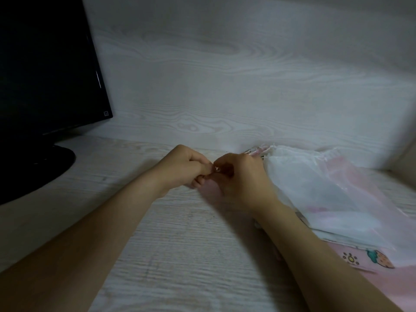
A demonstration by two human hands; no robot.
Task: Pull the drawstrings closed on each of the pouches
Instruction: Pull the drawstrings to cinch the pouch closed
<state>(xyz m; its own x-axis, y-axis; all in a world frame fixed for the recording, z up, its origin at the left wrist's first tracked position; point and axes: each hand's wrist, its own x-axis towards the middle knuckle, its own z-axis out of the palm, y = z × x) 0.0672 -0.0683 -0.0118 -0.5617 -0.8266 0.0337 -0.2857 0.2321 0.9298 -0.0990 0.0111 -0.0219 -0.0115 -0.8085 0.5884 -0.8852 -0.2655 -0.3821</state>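
Nearest, lower right: pink printed cloth [371,263], cut off by the frame edge. Lying over it, beside the right forearm: heap of sheer white and pink pouches [315,190], contents not discernible. Mid-desk [180,255]: left hand [184,167] and right hand [242,176] together, both curled, pinching something tiny, possibly a drawstring [217,169]. Far left: black monitor [45,64], partly out of frame.

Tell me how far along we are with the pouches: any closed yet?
Done: no cinched pouch shows set aside on the desk. In hand: the left hand and right hand pinch something small between them, likely a drawstring, too small to confirm. Left: the pile of sheer white and pink pouches beside the right hand lies flat, apparently all yet to close.
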